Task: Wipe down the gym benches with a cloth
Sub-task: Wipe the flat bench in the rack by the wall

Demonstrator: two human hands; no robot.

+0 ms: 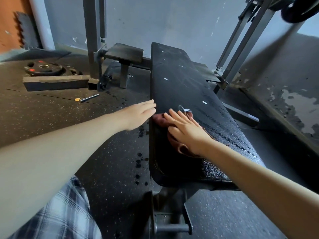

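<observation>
A long black padded gym bench runs away from me, its surface scuffed with small white tears and wet streaks on the near half. A reddish-brown cloth lies on the pad near its left edge. My right hand presses flat on the cloth with fingers straight and spread. My left hand reaches to the bench's left edge, fingers straight, fingertips touching the side of the pad. Most of the cloth is hidden under my right hand.
Grey rack uprights stand behind the bench on both sides. A weight plate and a steel beam lie on the speckled rubber floor at left, with a small metal pin. Wet drops dot the floor beside the bench.
</observation>
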